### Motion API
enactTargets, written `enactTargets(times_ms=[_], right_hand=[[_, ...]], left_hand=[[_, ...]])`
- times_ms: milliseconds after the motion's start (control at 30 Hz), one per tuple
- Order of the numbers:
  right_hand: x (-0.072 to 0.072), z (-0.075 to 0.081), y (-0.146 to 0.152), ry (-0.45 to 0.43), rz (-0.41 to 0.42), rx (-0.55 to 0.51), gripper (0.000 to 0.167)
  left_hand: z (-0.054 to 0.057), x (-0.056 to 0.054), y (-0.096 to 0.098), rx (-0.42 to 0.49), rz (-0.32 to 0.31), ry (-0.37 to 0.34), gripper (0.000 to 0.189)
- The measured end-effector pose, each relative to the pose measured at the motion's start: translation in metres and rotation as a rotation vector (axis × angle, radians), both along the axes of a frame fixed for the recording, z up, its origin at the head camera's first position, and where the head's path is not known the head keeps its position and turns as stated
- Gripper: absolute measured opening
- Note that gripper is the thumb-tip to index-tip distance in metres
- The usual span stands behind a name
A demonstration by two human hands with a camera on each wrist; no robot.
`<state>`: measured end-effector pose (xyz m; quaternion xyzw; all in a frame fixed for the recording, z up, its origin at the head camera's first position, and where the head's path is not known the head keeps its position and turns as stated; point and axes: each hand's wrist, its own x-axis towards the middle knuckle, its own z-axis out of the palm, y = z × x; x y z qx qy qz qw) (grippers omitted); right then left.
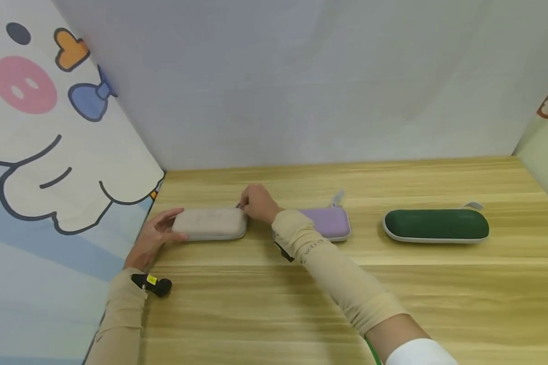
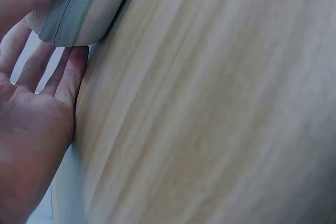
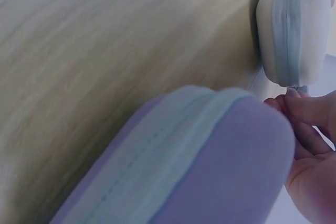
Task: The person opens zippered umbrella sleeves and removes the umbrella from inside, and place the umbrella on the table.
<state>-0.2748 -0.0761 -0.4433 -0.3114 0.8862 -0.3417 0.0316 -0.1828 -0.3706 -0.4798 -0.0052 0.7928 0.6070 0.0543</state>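
A cream-white zippered case (image 1: 210, 224) lies on the wooden table at the left. My left hand (image 1: 150, 238) grips its left end, thumb at the front side and fingers round the back. In the left wrist view the thumb lies over the grey zipper band (image 2: 71, 11). My right hand (image 1: 258, 203) is at the case's far right corner, where thumb and forefinger pinch the small zipper pull (image 3: 300, 88). The case looks closed along the zipper in the right wrist view. A purple zippered case (image 1: 333, 223) lies just right of my right hand, partly covered by the sleeve.
Farther right lies a dark green zippered case (image 1: 438, 224) with a grey strap loop (image 1: 473, 205). A grey strap (image 1: 337, 198) sticks up behind the purple case. A pale wall (image 1: 310, 91) stands at the table's back, and a cartoon-printed panel (image 1: 50, 167) at the left.
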Motion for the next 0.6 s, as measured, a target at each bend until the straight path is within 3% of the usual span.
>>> enactTargets(times_ms=[600], right_hand=[[-0.002,0.010,0.016,0.055,0.126,0.116,0.012]], left_hand=[[-0.004,0.000,0.000,0.018,-0.010,0.014,0.077]])
